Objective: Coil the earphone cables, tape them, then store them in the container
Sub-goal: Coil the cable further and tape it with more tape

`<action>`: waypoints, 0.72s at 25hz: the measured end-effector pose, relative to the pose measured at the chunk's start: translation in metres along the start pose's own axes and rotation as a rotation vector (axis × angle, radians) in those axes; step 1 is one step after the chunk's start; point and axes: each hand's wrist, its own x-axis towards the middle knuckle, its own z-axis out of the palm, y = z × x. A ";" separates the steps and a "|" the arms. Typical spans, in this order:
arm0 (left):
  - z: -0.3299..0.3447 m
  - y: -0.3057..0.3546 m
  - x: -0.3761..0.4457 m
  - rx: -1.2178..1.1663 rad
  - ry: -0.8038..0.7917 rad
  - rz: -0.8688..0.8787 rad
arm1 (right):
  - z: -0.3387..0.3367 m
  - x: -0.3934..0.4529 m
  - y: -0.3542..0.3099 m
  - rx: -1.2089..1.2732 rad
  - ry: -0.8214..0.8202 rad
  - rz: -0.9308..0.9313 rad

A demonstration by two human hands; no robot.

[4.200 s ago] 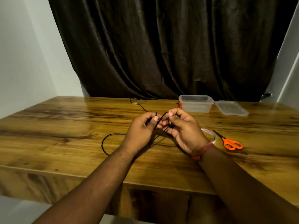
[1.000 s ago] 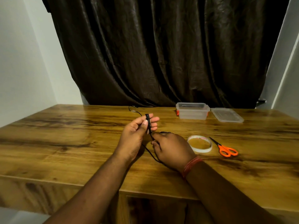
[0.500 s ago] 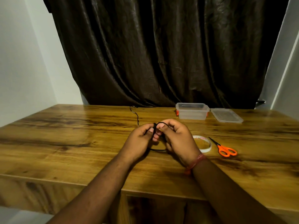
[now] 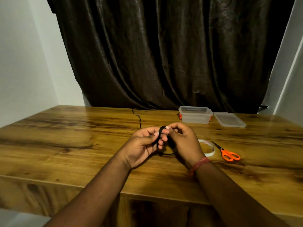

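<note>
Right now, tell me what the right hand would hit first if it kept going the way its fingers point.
The right hand points left, so it would first meet the left hand, whose fingers carry the coiled black earphone cable. They already look nearly touching, though depth is unclear.

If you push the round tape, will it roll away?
Probably not: the tape roll lies flat on the table, so it would likely slide. It looks thin and hollow, so probably light. Stood on edge, it might roll.
</note>
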 end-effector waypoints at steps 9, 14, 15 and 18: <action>-0.001 0.008 0.007 -0.182 0.250 0.168 | 0.010 -0.012 0.001 -0.510 -0.329 -0.218; -0.005 0.001 0.011 0.063 0.400 0.218 | 0.010 -0.021 -0.009 -0.526 -0.460 -0.225; -0.005 -0.002 0.012 0.143 0.407 0.215 | 0.010 -0.022 -0.011 -0.496 -0.468 -0.217; -0.003 -0.011 0.013 0.299 0.430 0.185 | 0.010 -0.023 -0.016 -0.377 -0.441 -0.171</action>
